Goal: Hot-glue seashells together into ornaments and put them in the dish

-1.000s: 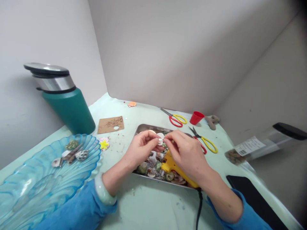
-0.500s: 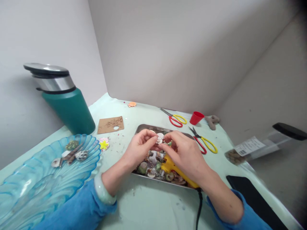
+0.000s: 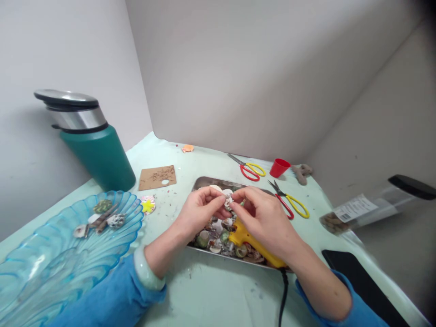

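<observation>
Above a metal tray (image 3: 218,260) of shells, my left hand (image 3: 199,211) and my right hand (image 3: 267,218) meet fingertip to fingertip. Both hands are closed in a pinch around a small whitish shell (image 3: 228,200), partly covered by the fingers. Under my right hand, a yellow glue gun (image 3: 254,243) lies on the tray's contents, its black cord (image 3: 284,295) running toward me. Mixed shells and bits (image 3: 218,236), some green and some brown, fill the tray around it.
A blue scalloped dish (image 3: 44,268) with several shells stands left, before a teal bottle (image 3: 102,159). Brown card (image 3: 156,177) lies behind. Two scissors (image 3: 252,170), a red cup (image 3: 279,168), a clear jar (image 3: 361,211) and a black phone-like slab (image 3: 361,286) are at right.
The small whitish shell has been turned between my fingertips. My right hand has shifted very slightly to the right; the tray and other objects stay in place.
</observation>
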Demonstrator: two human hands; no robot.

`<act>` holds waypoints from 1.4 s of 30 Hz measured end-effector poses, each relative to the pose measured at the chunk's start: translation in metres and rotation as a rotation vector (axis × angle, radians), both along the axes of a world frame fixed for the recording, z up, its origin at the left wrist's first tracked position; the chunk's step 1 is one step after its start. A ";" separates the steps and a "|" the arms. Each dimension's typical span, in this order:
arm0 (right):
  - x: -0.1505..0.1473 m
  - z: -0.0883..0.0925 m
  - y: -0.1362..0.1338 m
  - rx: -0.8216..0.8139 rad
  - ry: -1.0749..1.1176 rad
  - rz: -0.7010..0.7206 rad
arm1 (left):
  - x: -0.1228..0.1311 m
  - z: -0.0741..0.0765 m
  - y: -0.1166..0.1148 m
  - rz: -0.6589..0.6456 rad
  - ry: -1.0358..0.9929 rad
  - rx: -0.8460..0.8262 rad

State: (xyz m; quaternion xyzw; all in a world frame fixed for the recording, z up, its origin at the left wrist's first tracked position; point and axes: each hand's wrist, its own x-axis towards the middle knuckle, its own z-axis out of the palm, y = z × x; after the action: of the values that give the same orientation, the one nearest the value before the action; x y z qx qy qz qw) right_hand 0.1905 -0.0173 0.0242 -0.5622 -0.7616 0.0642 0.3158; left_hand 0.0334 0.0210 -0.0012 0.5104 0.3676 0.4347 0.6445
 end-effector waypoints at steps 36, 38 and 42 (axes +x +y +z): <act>-0.001 0.008 -0.003 -0.162 0.155 0.012 | -0.011 -0.005 0.006 -0.242 -0.249 -0.235; -0.001 0.007 -0.004 -0.171 0.173 0.016 | -0.011 -0.004 0.006 -0.254 -0.269 -0.240; -0.002 0.006 -0.004 -0.176 0.163 0.026 | -0.010 -0.004 0.007 -0.274 -0.311 -0.216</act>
State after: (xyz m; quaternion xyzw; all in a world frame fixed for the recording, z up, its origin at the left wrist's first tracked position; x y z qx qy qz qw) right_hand 0.1882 -0.0213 0.0302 -0.5709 -0.7319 0.1803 0.3254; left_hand 0.0232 0.0276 -0.0053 0.4104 0.2353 0.3747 0.7973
